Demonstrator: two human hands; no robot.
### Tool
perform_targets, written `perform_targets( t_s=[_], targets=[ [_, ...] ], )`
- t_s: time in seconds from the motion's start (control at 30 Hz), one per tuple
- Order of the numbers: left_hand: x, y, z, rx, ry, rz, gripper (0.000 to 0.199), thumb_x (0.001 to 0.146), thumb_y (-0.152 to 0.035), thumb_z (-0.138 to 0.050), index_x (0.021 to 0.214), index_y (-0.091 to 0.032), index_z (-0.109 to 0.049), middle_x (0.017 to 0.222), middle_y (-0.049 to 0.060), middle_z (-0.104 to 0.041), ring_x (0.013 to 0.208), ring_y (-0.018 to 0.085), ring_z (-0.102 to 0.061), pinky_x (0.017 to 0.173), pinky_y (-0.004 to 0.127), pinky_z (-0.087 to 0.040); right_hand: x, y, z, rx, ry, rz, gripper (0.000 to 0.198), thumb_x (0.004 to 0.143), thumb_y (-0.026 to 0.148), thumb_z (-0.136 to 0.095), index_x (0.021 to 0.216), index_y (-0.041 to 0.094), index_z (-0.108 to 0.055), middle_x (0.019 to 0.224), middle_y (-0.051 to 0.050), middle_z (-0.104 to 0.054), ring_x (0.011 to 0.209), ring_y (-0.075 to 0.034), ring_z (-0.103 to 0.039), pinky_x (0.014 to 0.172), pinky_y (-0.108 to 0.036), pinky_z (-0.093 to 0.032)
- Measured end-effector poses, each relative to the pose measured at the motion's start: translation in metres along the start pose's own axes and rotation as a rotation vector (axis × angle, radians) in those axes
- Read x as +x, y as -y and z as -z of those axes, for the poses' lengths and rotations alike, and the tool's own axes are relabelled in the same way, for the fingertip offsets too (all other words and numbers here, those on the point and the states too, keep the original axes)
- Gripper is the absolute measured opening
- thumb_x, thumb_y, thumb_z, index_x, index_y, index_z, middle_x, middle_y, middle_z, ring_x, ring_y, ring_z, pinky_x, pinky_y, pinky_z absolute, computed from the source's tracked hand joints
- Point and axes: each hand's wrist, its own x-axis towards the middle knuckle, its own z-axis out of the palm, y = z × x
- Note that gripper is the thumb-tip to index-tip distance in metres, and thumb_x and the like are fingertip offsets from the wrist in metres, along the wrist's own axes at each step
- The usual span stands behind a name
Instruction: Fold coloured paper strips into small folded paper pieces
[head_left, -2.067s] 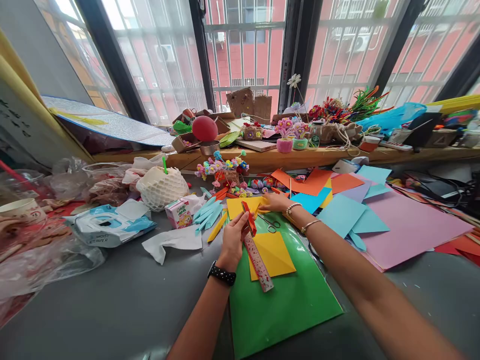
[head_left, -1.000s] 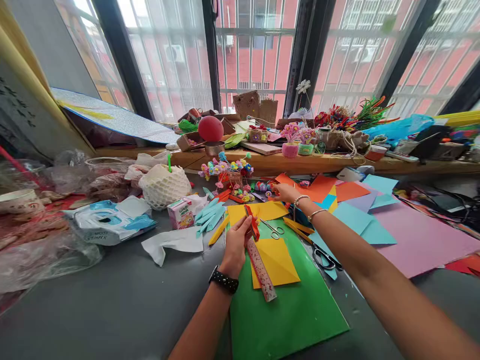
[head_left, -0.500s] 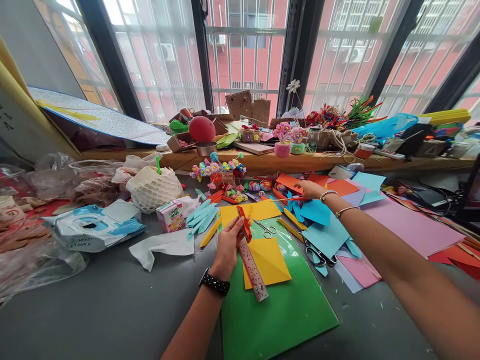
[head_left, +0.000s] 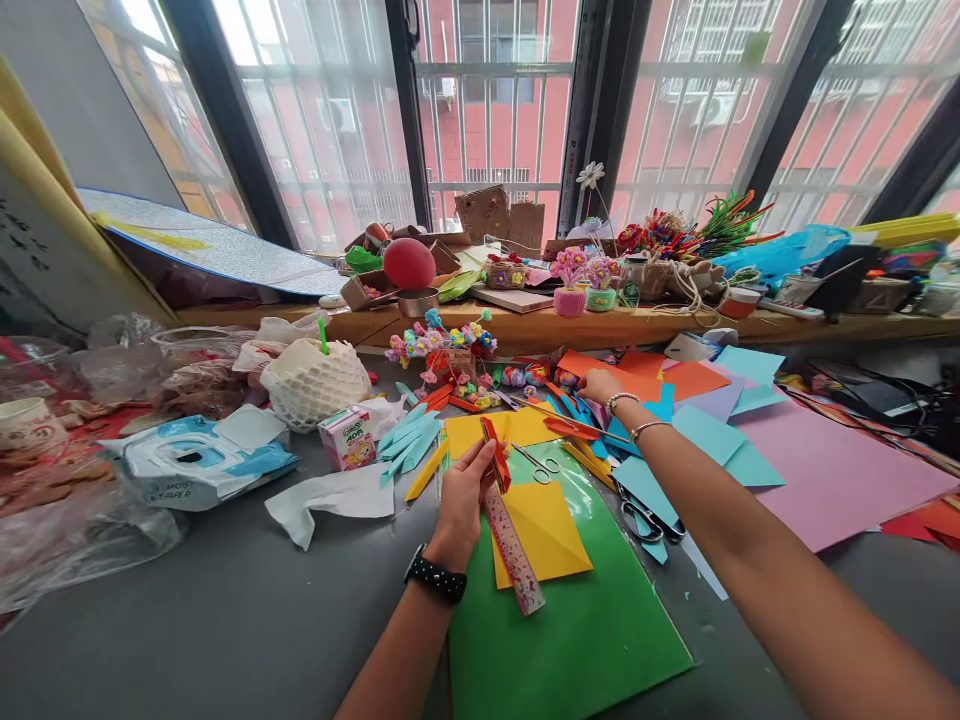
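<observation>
My left hand (head_left: 465, 495) pinches a folded red paper piece (head_left: 496, 455) above the green mat (head_left: 577, 640). Just below it a patterned ruler (head_left: 514, 555) lies slanted over a creased yellow paper square (head_left: 551, 525). Small scissors (head_left: 538, 461) rest on the mat's far part by another yellow sheet (head_left: 466, 432). My right hand (head_left: 600, 388) reaches to the back among orange paper (head_left: 637, 372) and blue paper pieces; its fingers are bent downward and their tips are partly hidden. A pointed red-orange piece (head_left: 571, 428) lies in front of it.
Black-handled scissors (head_left: 649, 520) lie by light blue sheets, with a large pink sheet (head_left: 847, 460) farther right. On the left are a wet-wipe pack (head_left: 199, 470), a small carton (head_left: 347, 440) and a netted white fruit (head_left: 319, 385). Crafts line the wooden sill (head_left: 480, 327).
My right hand has drawn in slightly and its fingers have bent down among the papers, shifting some blue and orange sheets. My left hand still holds the folded red paper.
</observation>
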Motion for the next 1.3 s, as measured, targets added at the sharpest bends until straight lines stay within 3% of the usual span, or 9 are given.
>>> perform_targets(
  t_s=[0.27, 0.43, 0.63, 0.8, 0.93, 1.03, 1.1, 1.2, 1.3],
  targets=[
    [-0.002, 0.000, 0.000, 0.007, 0.014, 0.001, 0.024, 0.061, -0.020, -0.065, 0.084, -0.013, -0.064, 0.078, 0.005, -0.066, 0.061, 0.008, -0.058, 0.054, 0.017, -0.045, 0.014, 0.007, -0.016, 0.048, 0.064, -0.085, 0.027, 0.072, 0.029, -0.057, 0.090, 0.010, -0.061, 0.092, -0.011, -0.061, 0.084, -0.021, -0.057, 0.067, -0.026, -0.043],
    [-0.002, 0.000, 0.000, 0.001, 0.009, 0.000, 0.024, 0.059, -0.021, -0.066, 0.082, -0.012, -0.065, 0.077, 0.006, -0.066, 0.062, 0.009, -0.058, 0.055, 0.018, -0.044, 0.016, 0.006, -0.020, 0.087, 0.083, -0.125, 0.027, 0.083, 0.029, -0.045, 0.105, 0.015, -0.048, 0.105, -0.006, -0.052, 0.088, -0.016, -0.053, 0.074, -0.037, -0.045],
    [0.000, 0.002, 0.003, -0.007, 0.018, -0.018, 0.022, 0.060, -0.021, -0.066, 0.080, -0.012, -0.065, 0.078, 0.006, -0.066, 0.065, 0.009, -0.058, 0.058, 0.017, -0.044, 0.009, 0.006, -0.014, 0.247, 0.036, -0.082, 0.019, 0.074, 0.026, -0.053, 0.074, 0.010, -0.062, 0.075, -0.008, -0.063, 0.072, -0.018, -0.059, 0.056, -0.023, -0.044],
    [-0.001, 0.001, 0.001, 0.010, 0.005, -0.005, 0.024, 0.060, -0.022, -0.065, 0.081, -0.012, -0.064, 0.076, 0.006, -0.066, 0.062, 0.009, -0.057, 0.056, 0.018, -0.044, 0.003, 0.003, 0.004, 0.352, -0.059, -0.034, 0.027, 0.081, 0.021, -0.040, 0.095, 0.008, -0.058, 0.078, -0.010, -0.065, 0.066, -0.015, -0.060, 0.053, -0.021, -0.044],
    [-0.003, 0.001, 0.001, 0.020, 0.002, -0.013, 0.026, 0.060, -0.023, -0.066, 0.082, -0.011, -0.064, 0.078, 0.007, -0.066, 0.064, 0.009, -0.057, 0.057, 0.018, -0.044, -0.001, -0.001, 0.016, 0.278, -0.137, -0.041, 0.035, 0.072, 0.014, -0.051, 0.106, 0.009, -0.053, 0.090, -0.013, -0.062, 0.081, -0.019, -0.058, 0.066, -0.025, -0.044],
    [-0.003, 0.001, 0.002, 0.034, 0.007, -0.012, 0.027, 0.060, -0.024, -0.066, 0.083, -0.011, -0.064, 0.077, 0.007, -0.066, 0.064, 0.009, -0.057, 0.057, 0.018, -0.044, -0.006, -0.001, 0.016, 0.169, -0.215, -0.056, 0.042, 0.070, 0.018, -0.054, 0.112, 0.014, -0.050, 0.113, -0.016, -0.050, 0.104, -0.026, -0.045, 0.080, -0.033, -0.037],
    [-0.003, 0.001, 0.002, 0.035, 0.014, -0.012, 0.028, 0.060, -0.024, -0.065, 0.084, -0.010, -0.063, 0.077, 0.007, -0.065, 0.065, 0.010, -0.057, 0.057, 0.018, -0.044, -0.009, 0.002, 0.012, 0.108, -0.214, -0.050, 0.033, 0.071, 0.027, -0.055, 0.102, 0.014, -0.058, 0.115, -0.017, -0.047, 0.109, -0.029, -0.039, 0.084, -0.036, -0.033],
    [-0.002, 0.000, 0.003, 0.024, 0.019, -0.024, 0.027, 0.060, -0.024, -0.065, 0.084, -0.010, -0.063, 0.078, 0.007, -0.065, 0.065, 0.009, -0.057, 0.057, 0.018, -0.044, -0.011, 0.007, 0.001, 0.041, -0.123, -0.025, 0.033, 0.064, 0.039, -0.062, 0.076, 0.008, -0.064, 0.096, -0.019, -0.056, 0.100, -0.033, -0.045, 0.080, -0.037, -0.035],
    [-0.001, 0.000, 0.004, 0.003, 0.013, -0.029, 0.025, 0.061, -0.023, -0.065, 0.082, -0.011, -0.064, 0.078, 0.007, -0.066, 0.064, 0.010, -0.058, 0.058, 0.019, -0.044, -0.009, 0.009, -0.005, 0.017, -0.054, 0.014, 0.031, 0.067, 0.038, -0.061, 0.075, 0.008, -0.063, 0.087, -0.016, -0.059, 0.090, -0.028, -0.052, 0.074, -0.034, -0.041]
  ],
)
